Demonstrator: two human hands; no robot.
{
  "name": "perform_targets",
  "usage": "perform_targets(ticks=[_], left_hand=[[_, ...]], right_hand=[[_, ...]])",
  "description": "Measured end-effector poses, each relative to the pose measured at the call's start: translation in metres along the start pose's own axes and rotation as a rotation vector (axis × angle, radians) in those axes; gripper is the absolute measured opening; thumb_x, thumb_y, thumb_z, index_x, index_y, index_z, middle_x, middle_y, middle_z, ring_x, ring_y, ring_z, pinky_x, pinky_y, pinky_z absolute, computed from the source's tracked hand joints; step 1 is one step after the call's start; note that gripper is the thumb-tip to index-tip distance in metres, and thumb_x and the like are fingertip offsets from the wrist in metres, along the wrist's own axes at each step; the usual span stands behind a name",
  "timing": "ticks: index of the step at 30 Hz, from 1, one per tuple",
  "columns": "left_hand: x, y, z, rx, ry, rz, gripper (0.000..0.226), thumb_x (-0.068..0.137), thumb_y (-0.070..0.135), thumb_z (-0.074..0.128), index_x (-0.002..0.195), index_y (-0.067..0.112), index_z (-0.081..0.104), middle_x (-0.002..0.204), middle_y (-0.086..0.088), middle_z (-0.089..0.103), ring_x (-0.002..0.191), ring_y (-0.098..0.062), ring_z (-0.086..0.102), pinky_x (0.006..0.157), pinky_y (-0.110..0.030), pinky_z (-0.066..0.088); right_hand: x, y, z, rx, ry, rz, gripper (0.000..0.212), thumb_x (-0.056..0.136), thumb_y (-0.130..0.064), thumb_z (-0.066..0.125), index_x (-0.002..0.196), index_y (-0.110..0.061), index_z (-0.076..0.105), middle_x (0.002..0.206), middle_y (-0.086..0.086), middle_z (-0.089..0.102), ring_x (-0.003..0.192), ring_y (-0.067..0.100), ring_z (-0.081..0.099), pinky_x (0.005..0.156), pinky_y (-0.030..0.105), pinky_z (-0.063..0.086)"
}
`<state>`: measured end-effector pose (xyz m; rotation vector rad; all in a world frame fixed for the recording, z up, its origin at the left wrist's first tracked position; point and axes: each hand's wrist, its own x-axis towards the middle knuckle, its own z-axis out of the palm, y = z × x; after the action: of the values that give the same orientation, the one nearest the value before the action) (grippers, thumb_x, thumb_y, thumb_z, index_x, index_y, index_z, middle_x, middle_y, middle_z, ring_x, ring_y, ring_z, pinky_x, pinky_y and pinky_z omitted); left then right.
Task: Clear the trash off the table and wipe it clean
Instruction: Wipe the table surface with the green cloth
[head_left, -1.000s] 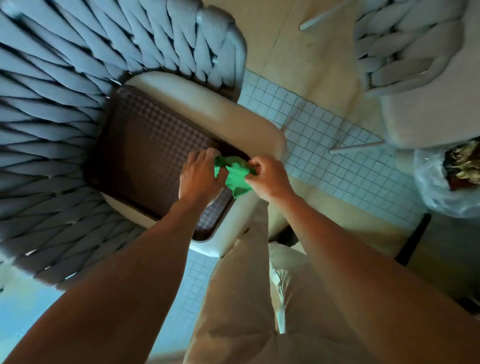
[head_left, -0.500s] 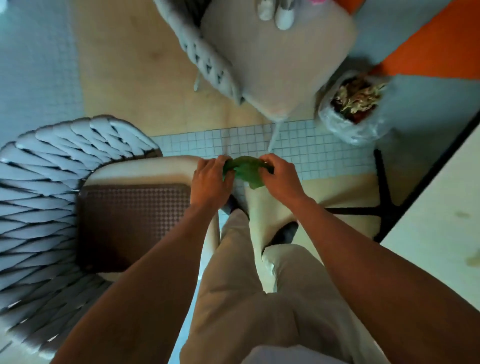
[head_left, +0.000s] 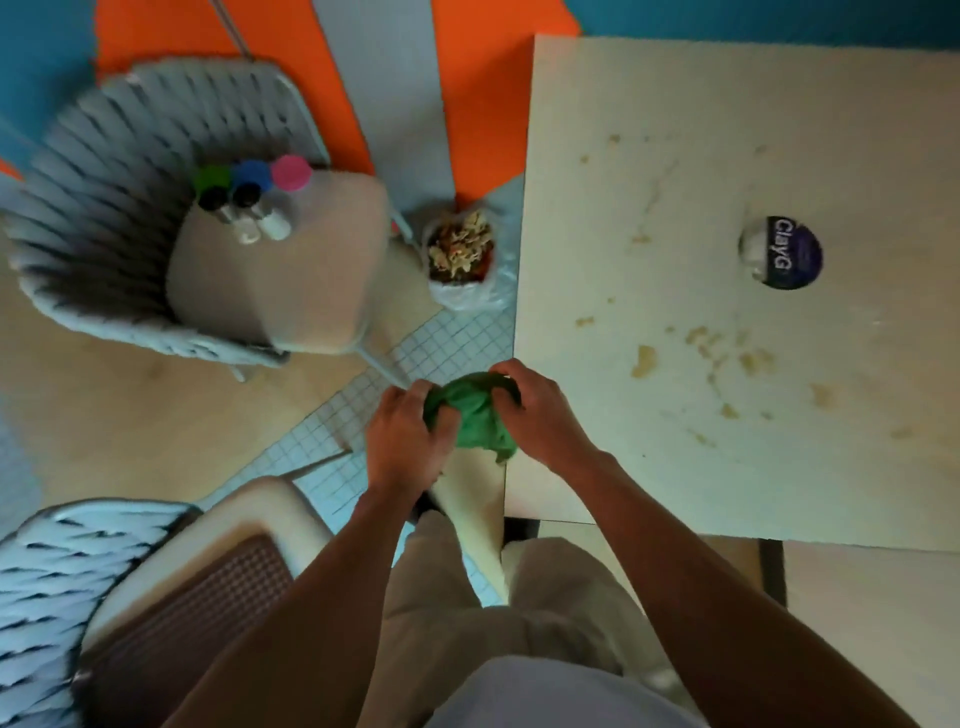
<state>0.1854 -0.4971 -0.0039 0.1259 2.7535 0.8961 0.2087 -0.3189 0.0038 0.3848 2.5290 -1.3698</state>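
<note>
Both hands gripped a crumpled green cloth (head_left: 475, 418) held in the air just off the near left corner of the cream table (head_left: 727, 467). The left hand (head_left: 408, 441) had its fingers curled into the cloth's left side, and the right hand (head_left: 540, 415) clutched it from the right and over the top, with a loose tail of cloth hanging below between them. The cloth did not touch the tabletop.

Yellowish-brown stains and crumbs (head_left: 722, 358) lay scattered over the table's middle, and a small round dark container marked "ClayG" (head_left: 782, 252) sat farther back on the right. On the floor beside the table's left edge stood a clear plastic bag of food scraps (head_left: 462, 257). Left of it was a grey woven chair (head_left: 104, 208) whose beige cushion carried small bottles with green, blue and pink caps (head_left: 249, 197). A second woven chair (head_left: 47, 597) stood near the person's left leg, holding a brown textured tray (head_left: 208, 608) on its seat.
</note>
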Motion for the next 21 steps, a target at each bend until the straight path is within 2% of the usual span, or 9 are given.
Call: perform_targets(ticks=[1, 3, 6, 9, 12, 15, 17, 19, 21], left_hand=[[0.001, 0.012, 0.005, 0.018, -0.033, 0.026, 0.053, 0.080, 0.055, 0.038, 0.107, 0.017, 0.063, 0.089, -0.002, 0.053, 0.078, -0.020, 0.056, 0.070, -0.034, 0.052], [0.005, 0.035, 0.014, 0.064, -0.086, 0.077, 0.050, 0.082, 0.054, 0.041, 0.110, 0.019, 0.064, 0.091, -0.001, 0.054, 0.078, -0.018, 0.057, 0.071, -0.034, 0.053], [0.010, 0.061, 0.030, 0.120, -0.132, 0.180, 0.034, 0.088, 0.041, 0.057, 0.110, 0.018, 0.067, 0.089, 0.002, 0.050, 0.080, -0.018, 0.059, 0.073, -0.036, 0.056], [0.019, 0.081, 0.051, 0.168, -0.169, 0.287, 0.033, 0.089, 0.035, 0.065, 0.116, 0.017, 0.069, 0.090, 0.003, 0.055, 0.095, -0.022, 0.059, 0.078, -0.039, 0.056], [0.033, 0.086, 0.069, 0.246, -0.190, 0.340, 0.038, 0.090, 0.037, 0.065, 0.124, 0.020, 0.064, 0.110, 0.000, 0.065, 0.110, -0.023, 0.053, 0.085, -0.038, 0.053], [0.039, 0.087, 0.083, 0.281, -0.147, 0.429, 0.045, 0.086, 0.032, 0.070, 0.128, 0.024, 0.055, 0.129, 0.001, 0.052, 0.119, -0.022, 0.048, 0.094, -0.038, 0.051], [0.036, 0.089, 0.089, 0.333, -0.133, 0.554, 0.043, 0.086, 0.035, 0.070, 0.125, 0.025, 0.055, 0.134, 0.000, 0.048, 0.125, -0.021, 0.046, 0.100, -0.038, 0.047], [0.027, 0.083, 0.101, 0.397, -0.169, 0.679, 0.038, 0.090, 0.042, 0.064, 0.123, 0.024, 0.060, 0.135, -0.003, 0.051, 0.129, -0.025, 0.045, 0.102, -0.046, 0.046], [0.022, 0.070, 0.117, 0.467, -0.244, 0.703, 0.044, 0.095, 0.049, 0.054, 0.130, 0.025, 0.060, 0.144, -0.005, 0.051, 0.138, -0.032, 0.041, 0.109, -0.055, 0.038]], right_hand=[[-0.007, 0.009, -0.011, 0.018, 0.023, 0.036, 0.026, 0.099, -0.020, 0.048, 0.122, -0.022, 0.058, 0.100, -0.002, 0.065, 0.078, 0.012, 0.058, 0.063, 0.016, 0.042], [-0.019, 0.029, -0.029, 0.062, 0.057, 0.112, 0.025, 0.098, -0.020, 0.048, 0.120, -0.025, 0.059, 0.093, -0.002, 0.063, 0.071, 0.011, 0.056, 0.059, 0.018, 0.040], [-0.033, 0.053, -0.045, 0.084, 0.094, 0.204, 0.026, 0.097, -0.020, 0.049, 0.120, -0.025, 0.060, 0.099, 0.003, 0.067, 0.080, 0.020, 0.061, 0.067, 0.029, 0.047], [-0.039, 0.072, -0.056, 0.079, 0.166, 0.291, 0.029, 0.097, -0.021, 0.050, 0.124, -0.023, 0.060, 0.110, 0.007, 0.068, 0.090, 0.026, 0.064, 0.073, 0.032, 0.050], [-0.036, 0.085, -0.059, -0.003, 0.213, 0.361, 0.031, 0.097, -0.022, 0.052, 0.127, -0.023, 0.059, 0.117, 0.006, 0.066, 0.102, 0.029, 0.063, 0.082, 0.035, 0.050], [-0.032, 0.092, -0.057, -0.112, 0.268, 0.432, 0.033, 0.096, -0.024, 0.053, 0.129, -0.026, 0.058, 0.122, 0.002, 0.062, 0.115, 0.027, 0.057, 0.089, 0.039, 0.050], [-0.032, 0.097, -0.056, -0.142, 0.352, 0.456, 0.033, 0.095, -0.024, 0.056, 0.128, -0.027, 0.059, 0.126, -0.002, 0.057, 0.121, 0.023, 0.048, 0.089, 0.039, 0.050], [-0.034, 0.102, -0.054, -0.176, 0.472, 0.454, 0.031, 0.094, -0.025, 0.058, 0.125, -0.027, 0.062, 0.127, -0.003, 0.055, 0.123, 0.021, 0.042, 0.090, 0.040, 0.050], [-0.034, 0.111, -0.054, -0.223, 0.574, 0.455, 0.027, 0.094, -0.026, 0.059, 0.121, -0.026, 0.065, 0.125, -0.002, 0.055, 0.121, 0.022, 0.042, 0.092, 0.042, 0.049]])
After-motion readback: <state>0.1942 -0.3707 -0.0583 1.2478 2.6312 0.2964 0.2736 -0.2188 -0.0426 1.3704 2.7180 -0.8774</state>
